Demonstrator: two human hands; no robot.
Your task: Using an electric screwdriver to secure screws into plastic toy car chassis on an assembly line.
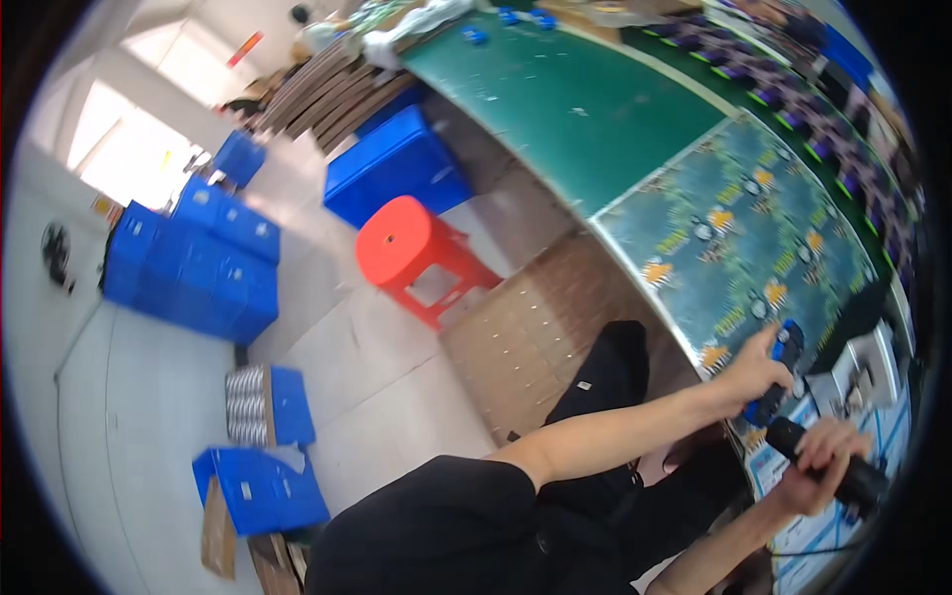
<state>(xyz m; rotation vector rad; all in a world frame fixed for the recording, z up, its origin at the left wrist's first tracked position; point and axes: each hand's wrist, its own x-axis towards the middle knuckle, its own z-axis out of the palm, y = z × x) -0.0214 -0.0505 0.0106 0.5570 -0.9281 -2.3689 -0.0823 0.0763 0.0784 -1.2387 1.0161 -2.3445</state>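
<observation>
Left hand [756, 377] grips a blue-and-black device [788, 342] at the near end of the patterned mat [739, 223]; right hand [825, 460] grips a black cylindrical tool [786, 436] just beside it. Blue bins [188, 283] stand at left, their contents hidden.

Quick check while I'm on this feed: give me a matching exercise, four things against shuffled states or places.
Things:
1. Left hand
2. Red stool
3. Right hand
4. Patterned mat

States or places:
A. Gripping a black cylindrical object
B. Bordering the green tabletop
C. Holding a blue-and-black object
D. Standing on the floor

Pairs: 1-C, 2-D, 3-A, 4-B
</observation>
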